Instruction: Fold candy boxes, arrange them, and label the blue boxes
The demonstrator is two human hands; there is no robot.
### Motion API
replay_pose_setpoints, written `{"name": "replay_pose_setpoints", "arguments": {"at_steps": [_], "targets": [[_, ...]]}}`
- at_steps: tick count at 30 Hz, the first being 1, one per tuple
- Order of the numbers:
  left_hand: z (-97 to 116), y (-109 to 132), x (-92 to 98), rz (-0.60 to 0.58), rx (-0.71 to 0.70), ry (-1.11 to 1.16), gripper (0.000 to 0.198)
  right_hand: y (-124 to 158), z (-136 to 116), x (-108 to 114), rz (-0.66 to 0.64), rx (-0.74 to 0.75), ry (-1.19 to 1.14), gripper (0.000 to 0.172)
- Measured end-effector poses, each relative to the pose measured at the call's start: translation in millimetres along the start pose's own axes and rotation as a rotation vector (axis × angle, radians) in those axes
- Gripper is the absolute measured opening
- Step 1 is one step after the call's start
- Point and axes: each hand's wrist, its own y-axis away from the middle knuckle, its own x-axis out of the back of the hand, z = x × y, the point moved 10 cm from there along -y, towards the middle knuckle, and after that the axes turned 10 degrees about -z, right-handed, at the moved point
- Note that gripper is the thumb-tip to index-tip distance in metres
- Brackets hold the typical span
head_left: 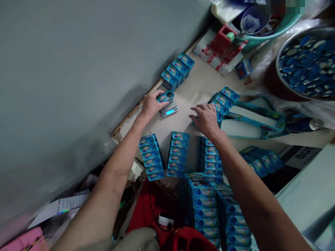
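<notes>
My left hand (pixel 153 104) pinches a small blue candy box (pixel 164 97) between thumb and fingers. A dark round spot shows on its top, where the others have blue circles. The box is at a small digital scale (pixel 169 111) with a lit display; whether it rests on the scale's plate I cannot tell. My right hand (pixel 205 118) is open, fingers stretched out, beside a row of similar blue boxes (pixel 222 101) and partly covering it. Just beyond my left hand, several more blue boxes (pixel 178 69) stand in a row along the wall.
Filled trays of blue boxes (pixel 152 157) line the table's near side, with stacked ones (pixel 204 195) below. Open display cartons (pixel 251 118) lie at right. Behind stand a pot of blue caps (pixel 309 66), a red tape dispenser (pixel 226 43) and a green basin (pixel 277 33).
</notes>
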Motion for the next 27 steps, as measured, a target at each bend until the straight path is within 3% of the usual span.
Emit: {"name": "replay_pose_setpoints", "arguments": {"at_steps": [3,5,8,11,15,20,27], "targets": [[0,20,19.0,0.023,0.001,-0.007,0.066,4,-6,12,0.052,0.001,0.004,0.036],[-3,34,35.2,0.031,0.015,-0.041,0.06,4,-10,17,0.042,-0.005,0.029,0.036],[-5,48,58.0,0.049,0.034,-0.106,0.04,-5,-26,6,-0.134,0.047,0.109,0.038],[-2,49,72.8,0.09,0.026,-0.138,0.033,-13,-54,-19,-0.378,0.209,0.204,0.04],[12,43,73.0,0.117,-0.006,-0.174,0.034,-20,-71,-46,-0.544,0.305,0.323,0.044],[17,41,61.6,0.074,0.01,-0.204,0.035,-24,-63,-57,-0.55,0.264,0.343,0.054],[9,45,58.3,0.02,0.051,-0.22,0.036,-22,-68,-57,-0.578,0.283,0.338,0.055]]}}
